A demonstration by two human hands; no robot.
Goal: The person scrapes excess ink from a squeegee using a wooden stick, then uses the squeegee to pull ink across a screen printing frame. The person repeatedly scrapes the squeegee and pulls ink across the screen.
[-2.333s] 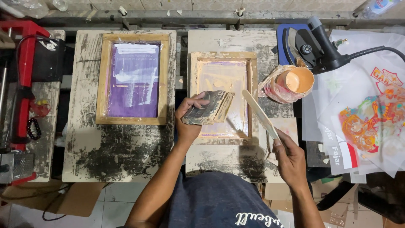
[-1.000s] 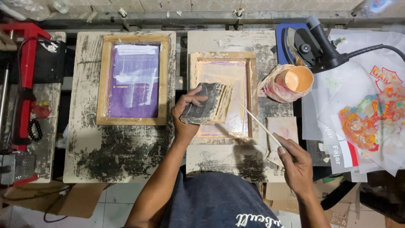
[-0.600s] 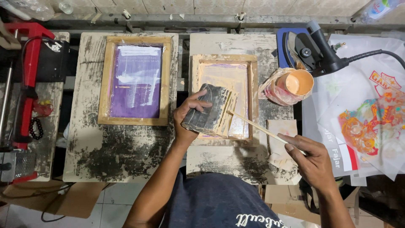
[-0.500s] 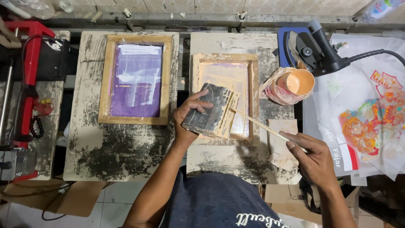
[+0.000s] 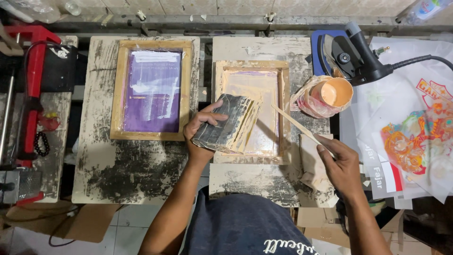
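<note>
My left hand (image 5: 202,131) grips a dark, ink-caked squeegee (image 5: 227,123), tilted over the lower left corner of a small wooden screen frame (image 5: 285,109) with pale peach mesh. My right hand (image 5: 340,163) holds a long flat wooden stick (image 5: 293,122); its tip reaches over the frame's right side, near the squeegee's edge. Just right of the frame stands a plastic-wrapped cup of orange ink (image 5: 332,94).
A second wooden frame with purple mesh (image 5: 152,89) lies on the left board (image 5: 127,174). A black iron (image 5: 355,57) on a blue pad sits at the back right. Printed transfer sheets (image 5: 415,137) cover the right side. A red press (image 5: 33,85) stands at far left.
My right hand swung the stick from the frame's right edge down and inward toward the squeegee. My left hand shifted the squeegee slightly lower over the frame.
</note>
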